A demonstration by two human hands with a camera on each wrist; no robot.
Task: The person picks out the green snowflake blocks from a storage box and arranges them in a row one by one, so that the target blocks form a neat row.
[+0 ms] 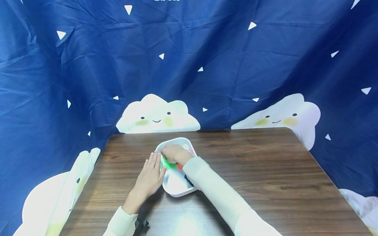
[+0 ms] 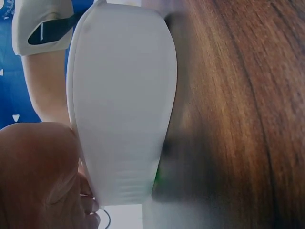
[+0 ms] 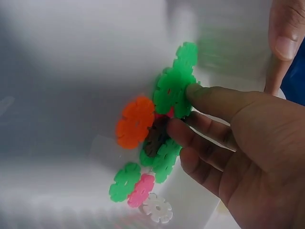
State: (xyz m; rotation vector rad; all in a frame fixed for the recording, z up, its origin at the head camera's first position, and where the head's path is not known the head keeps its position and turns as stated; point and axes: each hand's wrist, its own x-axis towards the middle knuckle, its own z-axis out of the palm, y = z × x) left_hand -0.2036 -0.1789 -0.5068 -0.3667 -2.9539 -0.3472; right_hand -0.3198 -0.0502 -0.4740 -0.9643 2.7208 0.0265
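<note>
A white plastic tray [image 1: 176, 187] stands on the table, and my right hand [image 1: 174, 154] reaches down inside it. Flower-shaped notched plastic discs lie in a loose cluster there: several green, an orange disc [image 3: 136, 122], a pink disc [image 3: 142, 190], a white disc [image 3: 157, 208] and a dark brown disc [image 3: 156, 137]. In the right wrist view my thumb and curled fingers pinch a green disc [image 3: 167, 90] at the cluster's edge; the fingertips behind it are partly hidden. My left hand [image 1: 150, 175] rests with straight fingers along the tray's left rim.
The dark wood-grain table [image 1: 265, 170] extends widely to the right of the tray. Behind it hangs a blue cloth [image 1: 189, 75] printed with white clouds and triangles. A black strap [image 1: 141, 224] is on my left wrist.
</note>
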